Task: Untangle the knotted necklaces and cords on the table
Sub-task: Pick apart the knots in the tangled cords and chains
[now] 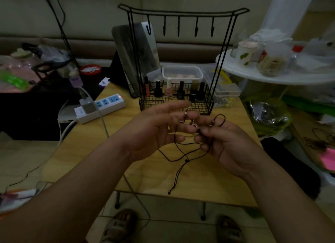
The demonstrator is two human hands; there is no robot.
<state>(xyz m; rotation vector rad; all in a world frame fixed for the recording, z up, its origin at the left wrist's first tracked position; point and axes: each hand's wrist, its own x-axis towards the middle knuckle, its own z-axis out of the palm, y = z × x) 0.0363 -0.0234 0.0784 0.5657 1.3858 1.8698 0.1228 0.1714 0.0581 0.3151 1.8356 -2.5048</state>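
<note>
A tangle of dark cord necklaces (183, 152) with small metal beads hangs between both hands above the wooden table (94, 152). My left hand (155, 132) holds part of the tangle, with its index finger stretched out and the other fingers curled toward the beads. My right hand (223, 139) pinches the cord near a bead, and a loop sticks up past its fingertips. Loose cord ends dangle down toward the table's front edge, one ending in a small knot.
A black wire jewellery stand (181, 57) with hooks and a basket of nail polish bottles stands just behind the hands. A white power strip (101, 107) with cables lies to the left. A mirror, plastic boxes and a cluttered white side table (272, 75) are behind and right.
</note>
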